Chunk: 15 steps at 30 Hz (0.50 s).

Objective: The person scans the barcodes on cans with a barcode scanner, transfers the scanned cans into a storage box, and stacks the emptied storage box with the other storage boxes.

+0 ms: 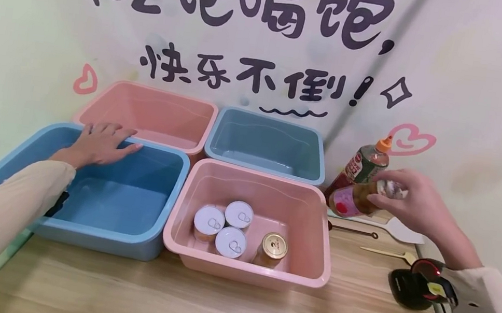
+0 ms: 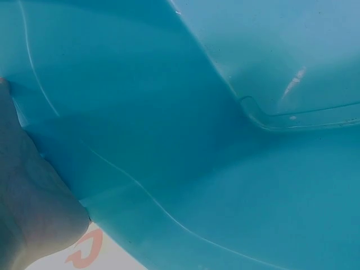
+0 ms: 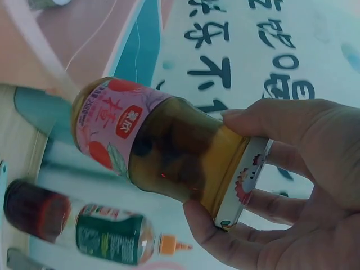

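Note:
My right hand [image 1: 418,208] grips a glass jar [image 3: 174,143] near its patterned lid. Brownish pieces in amber liquid show through the glass, below a pink label with red fruit. The jar is tilted, beside the right wall of the front pink bin [image 1: 245,276] and before a sauce bottle [image 1: 363,162] with an orange nozzle. My left hand [image 1: 101,144] rests on the far rim of the large blue bin [image 1: 117,213], its fingers spread. In the front pink bin stand several cans: white-topped pull-tab cans [image 1: 239,214] and one gold-lidged container [image 1: 275,245].
Behind stand another pink bin [image 1: 153,113] and a smaller blue bin [image 1: 271,143]. To the right lie a white spatula [image 1: 403,231], a dark thin-handled utensil [image 1: 354,231], a gold fork [image 1: 389,253] and a black device [image 1: 409,288] with a cable. A lettered wall closes the back.

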### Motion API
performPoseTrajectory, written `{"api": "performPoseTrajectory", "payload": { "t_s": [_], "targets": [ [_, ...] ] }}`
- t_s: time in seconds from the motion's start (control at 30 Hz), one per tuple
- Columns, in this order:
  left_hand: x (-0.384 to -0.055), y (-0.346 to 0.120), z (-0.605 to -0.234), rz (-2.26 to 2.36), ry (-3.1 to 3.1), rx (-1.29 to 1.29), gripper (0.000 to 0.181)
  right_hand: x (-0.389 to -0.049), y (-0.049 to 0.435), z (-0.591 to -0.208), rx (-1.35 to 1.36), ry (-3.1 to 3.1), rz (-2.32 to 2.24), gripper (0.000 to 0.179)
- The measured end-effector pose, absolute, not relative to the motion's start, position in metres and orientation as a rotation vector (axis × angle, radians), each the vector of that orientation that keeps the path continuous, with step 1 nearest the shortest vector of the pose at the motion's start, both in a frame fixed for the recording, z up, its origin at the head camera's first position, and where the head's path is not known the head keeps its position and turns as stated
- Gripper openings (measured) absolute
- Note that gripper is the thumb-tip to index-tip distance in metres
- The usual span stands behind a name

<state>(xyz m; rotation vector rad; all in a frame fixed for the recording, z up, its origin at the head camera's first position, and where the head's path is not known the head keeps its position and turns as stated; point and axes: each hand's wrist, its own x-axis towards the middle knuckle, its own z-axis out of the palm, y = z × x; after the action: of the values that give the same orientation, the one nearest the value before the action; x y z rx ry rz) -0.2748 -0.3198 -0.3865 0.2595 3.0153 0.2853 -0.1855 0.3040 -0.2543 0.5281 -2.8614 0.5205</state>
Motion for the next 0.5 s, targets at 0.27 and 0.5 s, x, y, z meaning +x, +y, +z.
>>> {"api": "performPoseTrajectory", "payload": {
  "t_s": [0.27, 0.5],
  "targets": [
    [-0.271, -0.317, -0.385, 0.278, 3.038, 0.285, 0.081, -0.162, 0.344, -0.267, 0.338, -2.920, 0.503, 0.029],
    [-0.273, -0.319, -0.380, 0.283, 2.984, 0.282, 0.085, -0.148, 0.365, -0.285, 0.348, -2.892, 0.482, 0.030]
  ]
}}
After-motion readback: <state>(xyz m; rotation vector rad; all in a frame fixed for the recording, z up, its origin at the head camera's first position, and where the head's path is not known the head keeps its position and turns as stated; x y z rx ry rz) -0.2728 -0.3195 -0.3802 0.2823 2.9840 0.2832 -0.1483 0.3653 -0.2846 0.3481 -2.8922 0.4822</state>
